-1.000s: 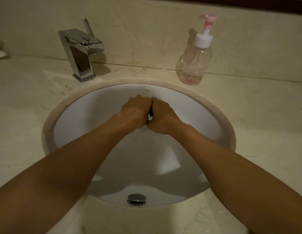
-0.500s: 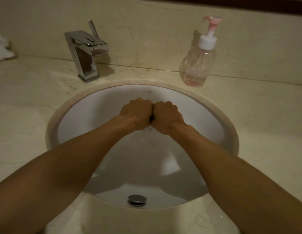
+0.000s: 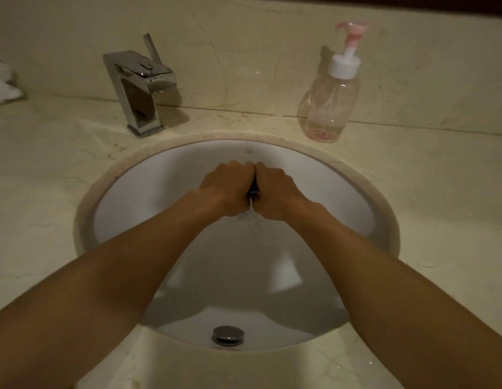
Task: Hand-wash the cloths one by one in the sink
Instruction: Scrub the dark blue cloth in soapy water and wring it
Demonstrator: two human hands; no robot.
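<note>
While both fists press knuckle to knuckle over sink point(image 3: 356, 197) bowl, I read step as wringing. Left hand point(image 3: 228, 189) and right hand point(image 3: 277, 192) each curl tight round cloth point(image 3: 254, 189). Only dark sliver shows between them, thin trickle falling below. No stream at tap point(image 3: 140, 88). Next move, my guess: counter-twist wrists harder, then open cloth to check, or set it on table point(image 3: 426, 220). White crumpled heap point(image 3: 2, 82) far left may be next cloth; cannot tell.
</note>
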